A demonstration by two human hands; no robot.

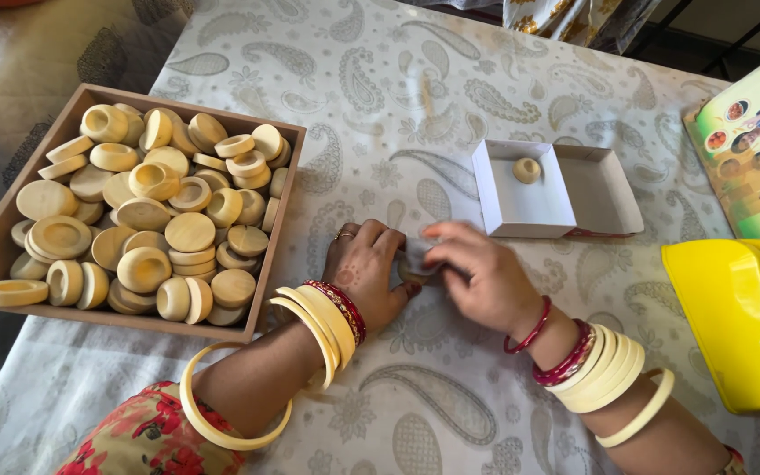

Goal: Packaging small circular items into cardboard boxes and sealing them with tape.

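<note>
1. Left hand [364,268]: resting on the surface [450,114] at centre, fingers curled against a small item [417,257]. Right hand [477,273]: meets it from 3 o'clock, thumb and fingertips pinched on the same item. Both hands grasp it between them.

2. Small item: located between the fingertips, just above the patterned cloth. It appears partly wrapped in a pale, clear film; its exact form is largely hidden by the fingers. Risk: the film could slip or crease if the pinch loosens, because the item is small and smooth-looking.

3. Bangles [323,321]: several loose rings sit on each wrist, and one large ring [222,422] hangs low on the left forearm. Risk: a sliding bangle could strike the item or drag on the cloth during a wrist turn.

4. Wooden tray [279,229]: at 9 to 10 o'clock, heaped with round wooden pieces [147,215], its near corner just beside the left wrist. Risk: an elbow movement outward could nudge the tray and spill pieces over its low rim.

5. Yellow device [736,321]: at 3 o'clock, near the surface edge. Risk: the right forearm could bump it.

6. White open box [521,207]: at 1 o'clock, holding one wooden piece [527,170]. Risk: light card; a careless reach could tip or shift it.
</note>
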